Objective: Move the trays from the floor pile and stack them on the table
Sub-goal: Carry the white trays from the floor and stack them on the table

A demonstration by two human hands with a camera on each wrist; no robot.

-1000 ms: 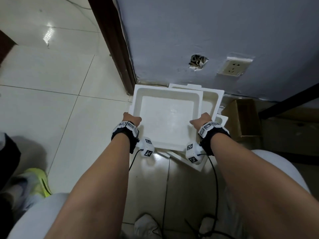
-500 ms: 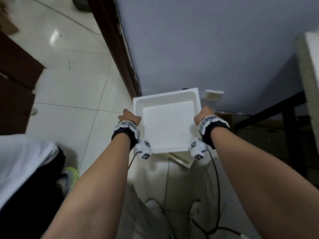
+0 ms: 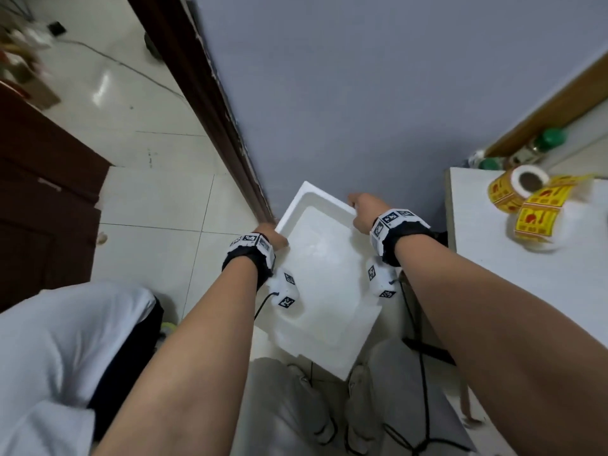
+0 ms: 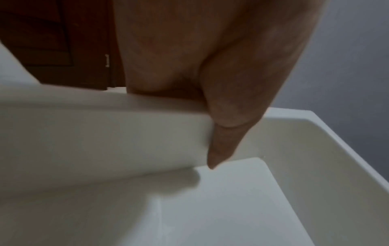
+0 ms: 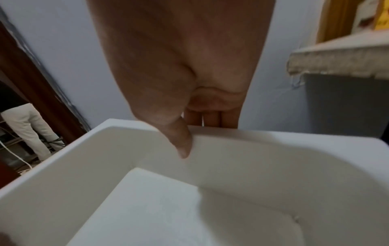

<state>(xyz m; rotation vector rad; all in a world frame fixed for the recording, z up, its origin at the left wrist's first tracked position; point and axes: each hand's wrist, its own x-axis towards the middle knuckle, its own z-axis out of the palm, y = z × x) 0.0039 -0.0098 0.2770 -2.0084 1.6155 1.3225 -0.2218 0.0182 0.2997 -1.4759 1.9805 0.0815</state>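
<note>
Looking down from the head view, a white foam tray (image 3: 324, 291) is held in the air between both hands, tilted, in front of a grey wall (image 3: 362, 93) and just left of the white table (image 3: 526, 274). The left hand (image 3: 271, 236) grips the tray's left rim; the right hand (image 3: 365, 210) grips the far right rim near the corner. A roll of yellow labels (image 3: 513, 189) lies on the table, with green-capped bottles (image 3: 552, 138) behind it. A dark wooden door frame (image 3: 210, 103) runs along the wall's left edge above the tiled floor (image 3: 148, 199).

Left wrist view: the left hand (image 4: 210, 66) clamps the tray (image 4: 252, 208) wall, thumb (image 4: 223, 146) pressed down the inner face, the other fingers hidden behind the rim.

Right wrist view: the right hand (image 5: 179, 66) pinches the tray (image 5: 147, 208) rim, thumb (image 5: 182, 141) inside, fingers (image 5: 210, 119) curled over the outer side. The table (image 5: 341, 55) edge stands just right of the tray, at about rim level. A person's light trousers (image 5: 27, 128) show at far left, past the door frame (image 5: 38, 86).
</note>
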